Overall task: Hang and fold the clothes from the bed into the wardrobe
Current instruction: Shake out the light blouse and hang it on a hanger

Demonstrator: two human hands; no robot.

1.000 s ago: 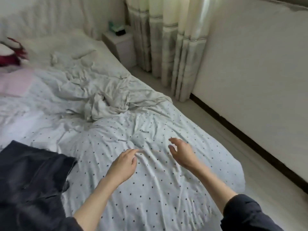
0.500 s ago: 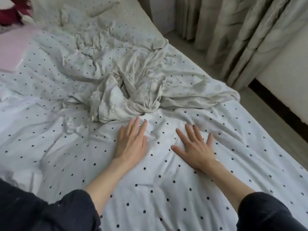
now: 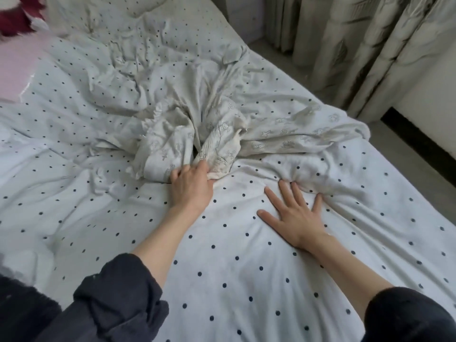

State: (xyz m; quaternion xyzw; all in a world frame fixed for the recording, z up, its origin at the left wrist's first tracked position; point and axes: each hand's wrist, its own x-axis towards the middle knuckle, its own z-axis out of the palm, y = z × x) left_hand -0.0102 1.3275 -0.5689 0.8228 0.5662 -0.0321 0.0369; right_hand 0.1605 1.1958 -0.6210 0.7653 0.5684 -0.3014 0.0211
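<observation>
Head view. A crumpled cream garment of soft printed cotton (image 3: 217,134) lies bunched near the middle of the bed, on a white bedsheet with small dark polka dots (image 3: 234,262). One flat part of the garment runs off toward the right edge of the bed.

Left hand (image 3: 191,187): palm down at the near edge of the bunched garment. Its fingers (image 3: 175,176) are curled into the cloth and pinch a fold of it; the fingertips are partly buried, so the depth of the grip cannot be told. The thumb lies along a second fold just to the right.

Right hand (image 3: 293,213): flat on the dotted bedsheet, fingers spread wide and straight, holding nothing. The fingertips meet a raised ridge of sheet; the garment's flat part lies just beyond that ridge, apart from them.

Both forearms are bare, with dark rolled sleeves (image 3: 118,299) at the elbows. Pale pleated curtains (image 3: 345,45) hang past the bed at upper right.
</observation>
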